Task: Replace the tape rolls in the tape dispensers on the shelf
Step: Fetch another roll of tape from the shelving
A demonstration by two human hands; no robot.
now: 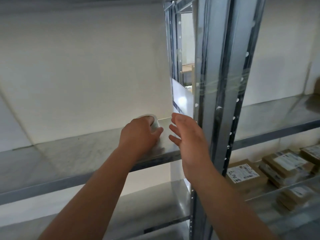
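The left hand (139, 134) is closing around a tape roll (150, 121), which is resting on the metal shelf (69, 153) left of the steel post (223, 94). The right hand (187, 135) is hovering spread and empty between roll and post. Labelled parcels (270, 168) are lying right of the post, lower down.

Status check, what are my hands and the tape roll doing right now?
Left hand gripping tape roll on shelf. Right hand open, empty. No dispenser in view. Post close beside right hand.

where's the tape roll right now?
In the head view the tape roll sits on the metal shelf left of the upright post, gripped by the left hand; the open right hand is just beside it.
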